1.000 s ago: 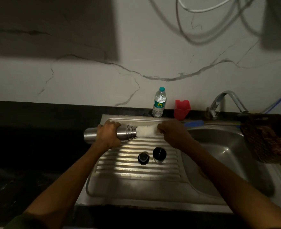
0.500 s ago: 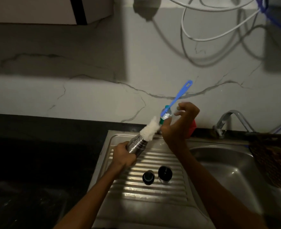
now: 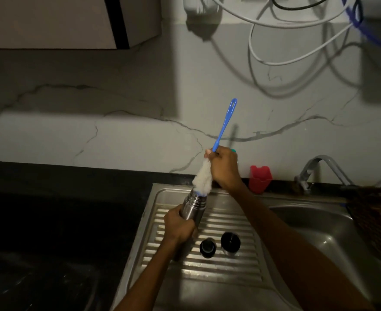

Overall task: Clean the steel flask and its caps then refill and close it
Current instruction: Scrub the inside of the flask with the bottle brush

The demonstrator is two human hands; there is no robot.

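Observation:
My left hand [image 3: 178,226] grips the steel flask [image 3: 193,206] around its body, holding it nearly upright over the ribbed drainboard [image 3: 207,263], mouth up. My right hand [image 3: 224,168] is closed on a bottle brush [image 3: 225,122] where the blue handle meets the white bristles [image 3: 202,179]. The bristle tip sits in the flask's mouth; most of the bristles are outside. Two dark caps, a smaller one [image 3: 207,247] and a wider one [image 3: 230,241], stand on the drainboard just right of the flask.
A sink basin [image 3: 319,234] lies to the right with a tap [image 3: 317,167] behind it. A red cup [image 3: 259,179] stands on the back ledge. A dark cloth [image 3: 378,221] hangs at the right edge. Cables droop along the wall above. Dark counter spreads left.
The flask went from lying level to nearly upright. My right hand regripped the brush low on the handle and swung the handle up toward vertical. The view tilted upward.

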